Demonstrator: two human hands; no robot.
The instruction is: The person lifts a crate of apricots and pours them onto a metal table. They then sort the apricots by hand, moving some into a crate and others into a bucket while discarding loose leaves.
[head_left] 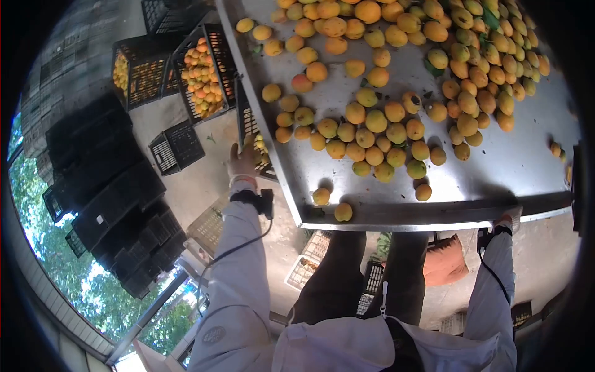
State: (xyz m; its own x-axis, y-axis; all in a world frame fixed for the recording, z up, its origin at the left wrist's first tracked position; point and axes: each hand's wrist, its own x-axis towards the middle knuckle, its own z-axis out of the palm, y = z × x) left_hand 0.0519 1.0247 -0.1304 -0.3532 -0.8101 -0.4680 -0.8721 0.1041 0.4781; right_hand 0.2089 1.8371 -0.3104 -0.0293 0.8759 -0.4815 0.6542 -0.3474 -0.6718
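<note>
Yellow-orange apricots lie spread over a metal sorting table, several with green patches. My left hand is beyond the table's left side, at a black crate that holds some yellowish fruit. Its thumb and fingers look apart, and no fruit shows clearly in them; the fingertips are partly lost against the crate. At the table's near right edge, my right hand is curled at the metal rim, with most of its fingers hidden.
Black crates of orange fruit stand on the floor at upper left, beside a smaller black crate. Stacked black crates rise farther left. Below the table are a pale crate and a reddish sack.
</note>
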